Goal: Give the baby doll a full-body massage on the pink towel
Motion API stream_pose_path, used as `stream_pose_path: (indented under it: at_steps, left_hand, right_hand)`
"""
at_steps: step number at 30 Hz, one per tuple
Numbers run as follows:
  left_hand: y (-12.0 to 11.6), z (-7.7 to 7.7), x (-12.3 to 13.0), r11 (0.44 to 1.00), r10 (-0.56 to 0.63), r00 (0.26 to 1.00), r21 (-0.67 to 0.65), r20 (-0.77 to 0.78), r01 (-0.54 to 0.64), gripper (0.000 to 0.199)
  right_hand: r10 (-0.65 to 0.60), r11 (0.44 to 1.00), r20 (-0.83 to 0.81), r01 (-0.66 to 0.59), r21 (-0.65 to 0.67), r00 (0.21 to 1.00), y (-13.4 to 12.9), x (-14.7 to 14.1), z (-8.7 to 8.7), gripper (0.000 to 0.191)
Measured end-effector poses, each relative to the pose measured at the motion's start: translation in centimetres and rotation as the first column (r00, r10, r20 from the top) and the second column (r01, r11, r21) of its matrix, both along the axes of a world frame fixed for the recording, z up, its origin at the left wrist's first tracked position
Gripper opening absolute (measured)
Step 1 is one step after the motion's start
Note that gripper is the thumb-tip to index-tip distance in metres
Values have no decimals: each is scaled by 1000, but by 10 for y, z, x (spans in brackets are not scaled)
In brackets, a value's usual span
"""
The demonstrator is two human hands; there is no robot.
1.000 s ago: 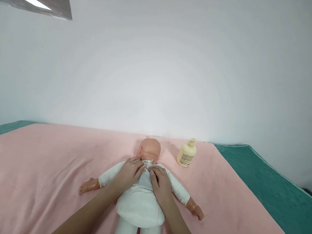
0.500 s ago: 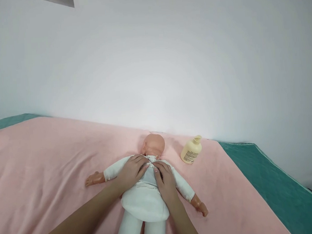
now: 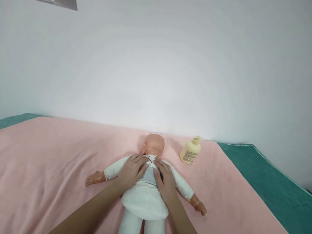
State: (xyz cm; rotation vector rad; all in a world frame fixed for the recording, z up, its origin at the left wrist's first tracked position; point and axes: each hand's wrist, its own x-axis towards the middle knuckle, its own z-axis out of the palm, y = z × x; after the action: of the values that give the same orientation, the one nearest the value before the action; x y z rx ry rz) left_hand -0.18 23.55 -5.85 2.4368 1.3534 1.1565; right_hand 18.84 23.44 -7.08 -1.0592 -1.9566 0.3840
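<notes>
A baby doll (image 3: 144, 203) with a white cloth body lies at the lower middle, its smooth bare head pointing away from me and its arms spread. No face shows on it, and a dark thread runs near its neck. My left hand (image 3: 133, 171) rests flat on the left side of the doll's upper back, fingers stretched toward the middle. On the right side of the upper back lies my right hand (image 3: 165, 178), its fingers extended and the thumb apart. Neither hand holds anything. A grey patch of cloth shows between them.
A pale yellow pump bottle (image 3: 190, 151) stands to the right of the doll's head. Underneath is a pink blanket (image 3: 54, 156) with creases at the left, over a green sheet (image 3: 269, 180). A white wall (image 3: 152, 60) rises just behind.
My right fingertips have moved slightly away from my left ones, widening the gap over the upper back. My left hand stays almost where it was. The view has shifted a little.
</notes>
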Motion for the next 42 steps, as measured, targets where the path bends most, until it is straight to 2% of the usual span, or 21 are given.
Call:
stream_pose_path:
  at_steps: [9,14,17,20,22,25,29,32,35,39,42]
  left_hand:
    - [2,2,-2,999,-29,1000,-43,0,29,28]
    - [-2,6,-1,998,-19,999,-56,43,21,27]
    - [-5,14,-5,999,-7,997,-51,74,11,27]
    - [-12,30,-13,997,-24,997,-65,75,29,27]
    - [-22,46,-20,986,-115,992,-117,44,119,27]
    - [-43,69,-26,917,-318,948,-250,7,310,25]
    - [-68,84,-29,828,-492,871,-305,9,471,20]
    - [-77,83,-27,791,-551,834,-316,1,523,18]
    - [-80,81,-25,780,-556,826,-400,-94,480,20]
    - [-77,76,-21,779,-522,838,-489,-158,393,23]
    - [-75,70,-19,769,-527,841,-490,-121,411,23]
  right_hand:
    - [14,1000,27,-14,-13,1000,2,-2,3,33]
    - [2,1000,-56,-2,4,998,0,1,1,30]
    - [-40,999,-159,43,12,986,-9,6,1,30]
    - [-86,996,-252,88,-2,964,-27,10,2,31]
    - [-102,995,-282,103,-12,954,-43,11,1,31]
    - [-94,995,-279,98,1,956,-66,11,-1,31]
    - [-28,998,-210,39,49,977,-91,14,-7,29]
    - [57,992,-142,-40,117,988,-101,17,-12,27]
    - [113,979,-70,-99,181,991,-104,19,-15,23]
    - [110,982,-25,-105,159,994,-101,16,-13,21]
    - [107,991,-31,-105,81,994,-98,12,-8,23]
